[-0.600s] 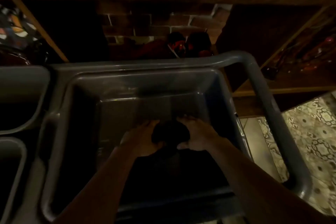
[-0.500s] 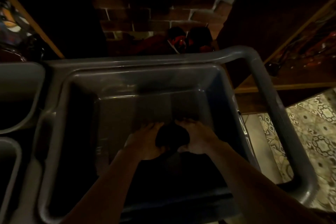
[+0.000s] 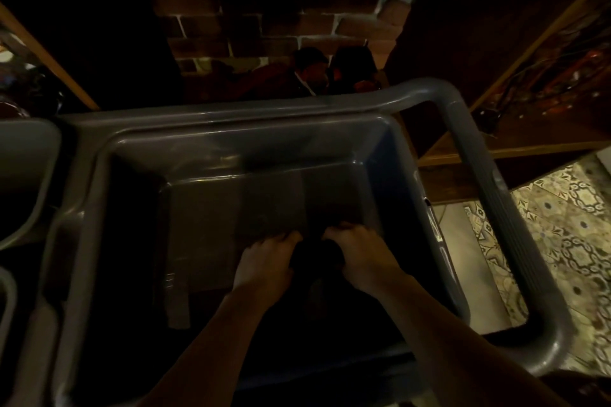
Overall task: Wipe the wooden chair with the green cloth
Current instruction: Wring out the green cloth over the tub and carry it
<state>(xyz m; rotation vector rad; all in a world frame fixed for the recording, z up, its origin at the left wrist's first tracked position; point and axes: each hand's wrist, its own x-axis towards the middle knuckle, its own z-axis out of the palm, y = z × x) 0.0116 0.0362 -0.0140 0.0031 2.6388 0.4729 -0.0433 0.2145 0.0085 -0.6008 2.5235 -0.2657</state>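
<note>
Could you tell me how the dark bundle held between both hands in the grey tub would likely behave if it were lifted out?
The bundle looks bunched between the left hand and right hand, so it is probably soft and floppy. It seems light, being small. Whether it is wet in the tub is too dark to tell.

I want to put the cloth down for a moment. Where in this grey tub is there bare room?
The tub floor is bare between the far wall and both hands. Its left side, beyond the left hand, looks free but shadowed. The near middle is crowded: the right hand and left hand close on a dark wad.
</note>
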